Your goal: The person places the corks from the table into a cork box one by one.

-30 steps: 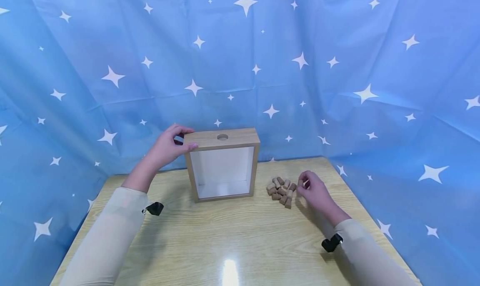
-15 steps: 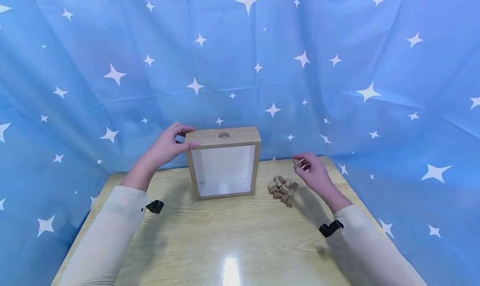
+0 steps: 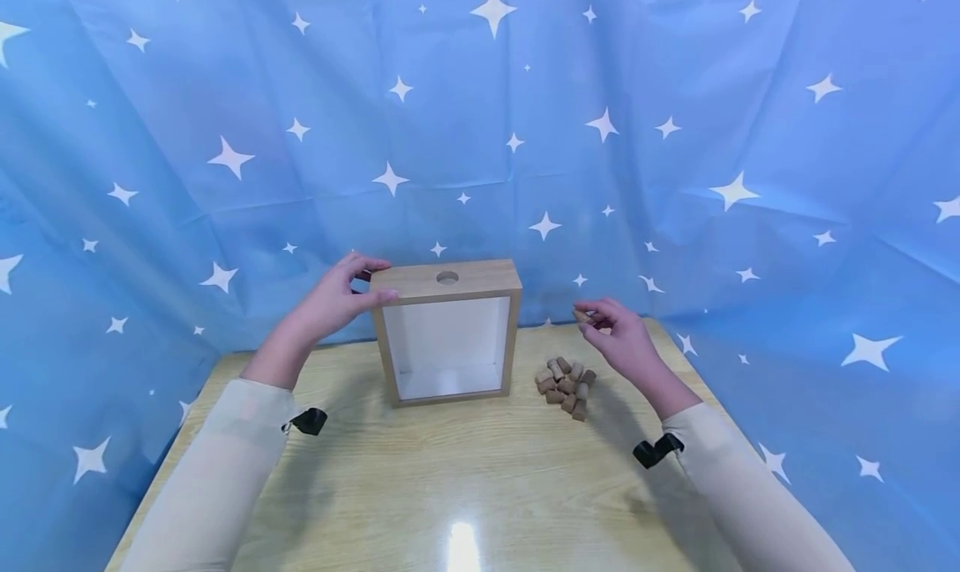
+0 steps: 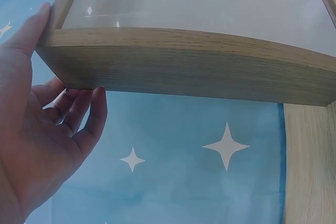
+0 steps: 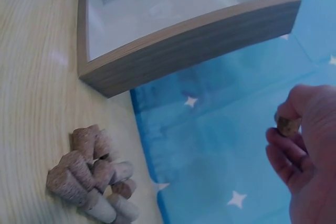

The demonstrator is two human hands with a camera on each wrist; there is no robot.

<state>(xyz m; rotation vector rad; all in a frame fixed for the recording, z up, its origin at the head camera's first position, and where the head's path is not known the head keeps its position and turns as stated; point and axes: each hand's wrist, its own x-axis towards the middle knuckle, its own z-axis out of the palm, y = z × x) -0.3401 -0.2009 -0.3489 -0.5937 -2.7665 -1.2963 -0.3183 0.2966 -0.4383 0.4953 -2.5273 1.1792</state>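
Observation:
A wooden shadow box [image 3: 448, 280] with a clear front, white inside and a round hole in its top stands upright on the table. My left hand [image 3: 330, 297] grips its upper left corner, thumb at the front and fingers behind; the left wrist view shows those fingers [image 4: 96, 114] on the back edge. My right hand [image 3: 618, 338] pinches a cork [image 5: 288, 125] between thumb and fingers, raised above the table to the right of the box. Below it lies a pile of several corks [image 3: 566, 386], light and darker brown.
The light wooden table [image 3: 420, 480] bears the box near its back edge. A blue curtain [image 3: 675, 222] with white stars hangs close behind and along both sides. A black camera band sits on each wrist.
My right hand has lifted the cork up from beside the pile and moved slightly left toward the box. The left hand has stayed on the box corner.

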